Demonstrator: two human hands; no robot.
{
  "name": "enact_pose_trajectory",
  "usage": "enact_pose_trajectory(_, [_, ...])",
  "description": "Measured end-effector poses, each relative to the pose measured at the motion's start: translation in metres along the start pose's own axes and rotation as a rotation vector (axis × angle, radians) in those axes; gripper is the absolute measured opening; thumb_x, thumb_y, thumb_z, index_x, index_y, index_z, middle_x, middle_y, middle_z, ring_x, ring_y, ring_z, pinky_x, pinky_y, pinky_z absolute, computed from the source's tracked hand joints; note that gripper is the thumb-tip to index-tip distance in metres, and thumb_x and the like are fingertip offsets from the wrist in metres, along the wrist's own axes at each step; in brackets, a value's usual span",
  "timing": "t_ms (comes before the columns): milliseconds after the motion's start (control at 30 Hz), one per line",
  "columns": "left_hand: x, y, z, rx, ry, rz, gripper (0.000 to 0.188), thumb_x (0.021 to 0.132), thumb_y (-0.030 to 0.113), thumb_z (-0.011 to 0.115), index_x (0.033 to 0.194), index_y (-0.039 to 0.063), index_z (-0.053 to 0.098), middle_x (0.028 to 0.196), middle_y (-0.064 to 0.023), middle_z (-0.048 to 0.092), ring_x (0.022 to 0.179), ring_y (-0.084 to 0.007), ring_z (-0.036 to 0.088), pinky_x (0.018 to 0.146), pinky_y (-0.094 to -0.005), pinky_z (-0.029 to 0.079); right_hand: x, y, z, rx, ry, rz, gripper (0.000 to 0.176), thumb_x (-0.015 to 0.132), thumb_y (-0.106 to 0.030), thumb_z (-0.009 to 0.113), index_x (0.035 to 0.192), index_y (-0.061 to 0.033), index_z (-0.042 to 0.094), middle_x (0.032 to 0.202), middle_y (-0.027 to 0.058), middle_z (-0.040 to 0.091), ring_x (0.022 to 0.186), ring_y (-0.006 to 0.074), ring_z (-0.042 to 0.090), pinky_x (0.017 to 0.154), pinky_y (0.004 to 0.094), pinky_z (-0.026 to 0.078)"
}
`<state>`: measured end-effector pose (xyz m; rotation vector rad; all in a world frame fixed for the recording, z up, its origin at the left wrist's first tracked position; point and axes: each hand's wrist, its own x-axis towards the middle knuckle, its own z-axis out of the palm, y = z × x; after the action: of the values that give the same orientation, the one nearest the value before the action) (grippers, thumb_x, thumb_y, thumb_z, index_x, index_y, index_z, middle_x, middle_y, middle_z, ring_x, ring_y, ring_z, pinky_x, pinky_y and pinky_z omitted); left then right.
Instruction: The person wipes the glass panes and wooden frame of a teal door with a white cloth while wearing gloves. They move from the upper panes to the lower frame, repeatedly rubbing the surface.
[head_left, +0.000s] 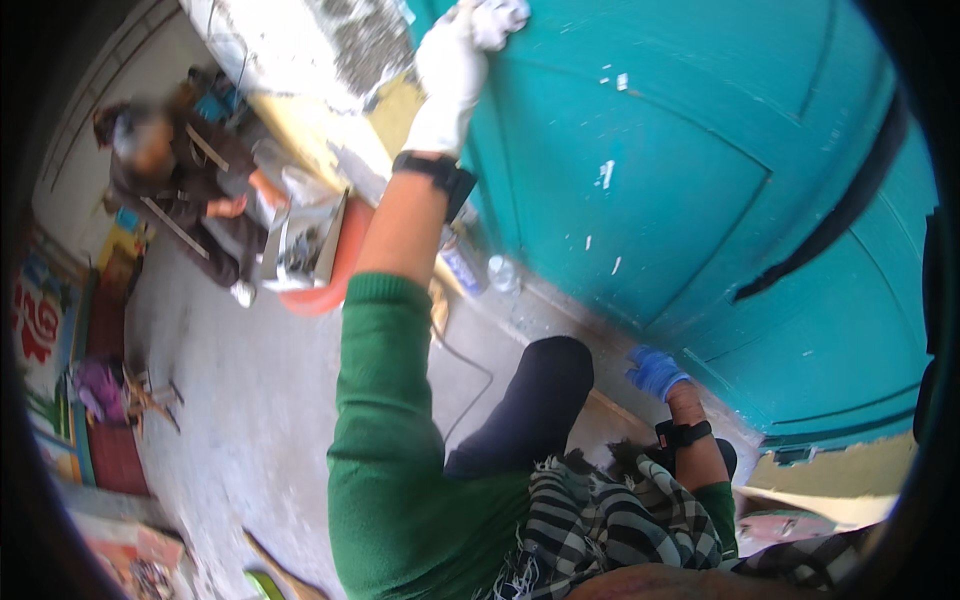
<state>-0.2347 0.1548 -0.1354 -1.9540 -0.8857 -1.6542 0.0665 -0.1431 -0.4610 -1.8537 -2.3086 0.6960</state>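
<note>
A teal panelled door (637, 187) fills the upper right, with white specks and smears on its surface. My left hand (450, 75), in a white glove, reaches up and presses a bunched pale cloth (499, 21) against the door near its edge. Low by the foot of the door is my right hand (656, 373), in a blue glove, with its fingers somewhat spread and no object visible in it. Both wrists bear black bands. A clear plastic bottle (503, 274) and a blue-and-white container (463, 268) stand by the door's base.
At the left, a person (180, 172) bends over an open box (304, 247) on a red stool (352, 255). A dark cable (480, 367) lies on the floor near my knee. A dark strap (832, 217) hangs across the door. Farther left is a small wooden chair (150, 394).
</note>
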Motion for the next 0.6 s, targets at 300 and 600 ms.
enact_pose_trajectory(300, [0.008, 0.035, 0.0, -0.13, -0.201, -0.305, 0.023, 0.096, 0.012, 0.049, 0.113, 0.01, 0.065, 0.089, -0.0108, 0.068, 0.08, -0.0193, 0.066, 0.071, -0.0285, 0.051, 0.001, -0.014, -0.003, 0.014, 0.033, -0.043, 0.035, 0.084, -0.035, 0.062, 0.105, -0.0078, 0.062, 0.102, 0.0189, 0.064, 0.096, 0.0383, 0.061, 0.084, 0.0451, 0.049])
enact_pose_trajectory(600, [0.0, 0.137, 0.004, -0.251, -0.085, -0.045, 0.045, 0.101, 0.037, 0.038, 0.095, 0.002, 0.064, 0.078, -0.0137, 0.067, 0.073, -0.0253, 0.065, 0.065, -0.0334, 0.049, -0.001, -0.013, -0.006, 0.009, 0.011, -0.039, 0.035, 0.085, -0.038, 0.062, 0.104, -0.0077, 0.062, 0.103, 0.0182, 0.064, 0.098, 0.0375, 0.06, 0.085, 0.0443, 0.048])
